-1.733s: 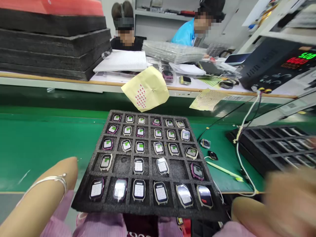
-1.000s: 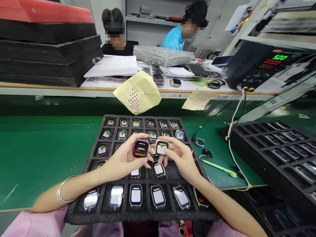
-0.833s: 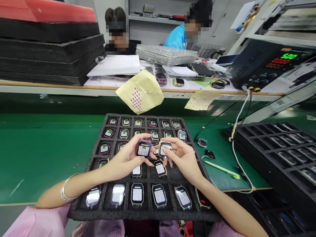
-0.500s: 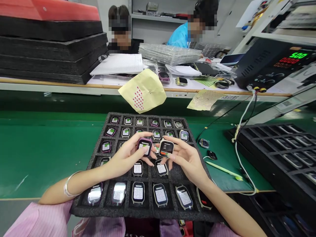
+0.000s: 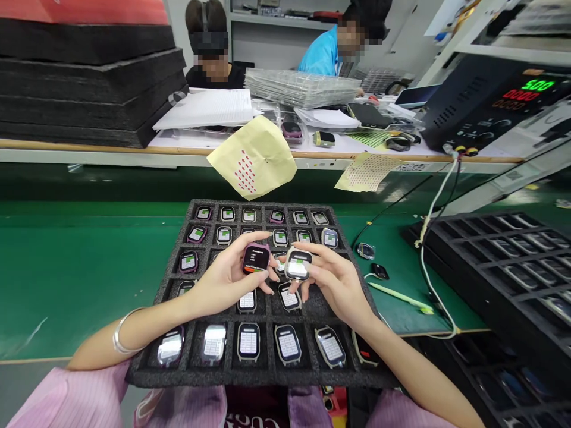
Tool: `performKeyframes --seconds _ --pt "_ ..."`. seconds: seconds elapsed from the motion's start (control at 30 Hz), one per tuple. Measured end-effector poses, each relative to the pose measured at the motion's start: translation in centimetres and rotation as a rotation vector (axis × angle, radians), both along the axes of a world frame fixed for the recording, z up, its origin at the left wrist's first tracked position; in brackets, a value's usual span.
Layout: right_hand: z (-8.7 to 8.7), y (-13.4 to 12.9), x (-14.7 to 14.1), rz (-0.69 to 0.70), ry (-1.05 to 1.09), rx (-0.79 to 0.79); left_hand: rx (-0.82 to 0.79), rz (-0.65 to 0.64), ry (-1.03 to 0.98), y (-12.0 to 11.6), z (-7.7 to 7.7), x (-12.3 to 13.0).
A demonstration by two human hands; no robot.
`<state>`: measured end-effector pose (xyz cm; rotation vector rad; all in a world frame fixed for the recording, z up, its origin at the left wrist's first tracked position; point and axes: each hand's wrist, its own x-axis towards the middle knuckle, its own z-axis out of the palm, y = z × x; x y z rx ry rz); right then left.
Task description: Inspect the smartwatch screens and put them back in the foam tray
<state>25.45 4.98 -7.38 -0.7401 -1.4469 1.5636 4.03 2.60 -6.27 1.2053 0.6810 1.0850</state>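
Observation:
My left hand [image 5: 234,267] is closed around a purple-framed smartwatch body [image 5: 256,259], its screen dark with white text and an orange bar; the thumb rests at its lower edge. In my right hand [image 5: 332,276] is a silver-framed smartwatch body [image 5: 298,264] with a mostly white screen, the thumb on its lower right. Both are held side by side above a black foam tray [image 5: 285,378] with square compartments. Strapless watch bodies sit in many compartments, such as a silver watch [image 5: 248,342] with a lit grid on its screen. My hands hide some middle compartments.
More foam trays [image 5: 504,261] with watches stand at right. A green pen [image 5: 401,297] and cables lie beside my tray. Behind, a shelf [image 5: 187,156] carries stacked black foam [image 5: 89,89], papers, clear plastic trays [image 5: 303,89] and a power supply [image 5: 491,110]. Two people sit beyond.
The purple watch's screen has gone from white and green to dark with text. The silver watch's screen has gone from dark to mostly white. Both hands stay over the tray.

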Motion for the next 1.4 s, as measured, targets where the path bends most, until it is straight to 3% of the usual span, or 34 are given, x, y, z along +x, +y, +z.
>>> performKeyframes --seconds 0.17,0.5,0.77,1.1,1.2,1.3,1.4 --pt "-0.1 -0.1 -0.3 -0.08 -0.059 0.008 0.015 -0.047 -0.039 -0.1 0.0 -0.3" --pt "0.1 -0.3 0.0 0.112 0.027 -0.069 -0.014 0.075 0.041 0.4 -0.1 0.1" --pt "0.5 -0.7 -0.4 0.036 -0.06 -0.052 -0.003 -0.021 -0.062 0.3 -0.2 -0.2" --pt "0.6 -0.8 0.6 0.129 -0.174 -0.043 -0.034 -0.003 -0.02 0.0 -0.5 -0.1" --pt "0.7 -0.9 2.1 0.114 -0.396 0.083 -0.063 -0.026 0.03 -0.6 -0.5 -0.6" --pt "0.3 -0.9 4.0 0.003 -0.761 0.383 -0.058 -0.053 0.147 -1.3 -0.5 -1.5" --pt "-0.6 -0.7 5.9 -0.001 -0.985 0.587 0.055 -0.035 0.483 -2.3 -1.2 -3.0"
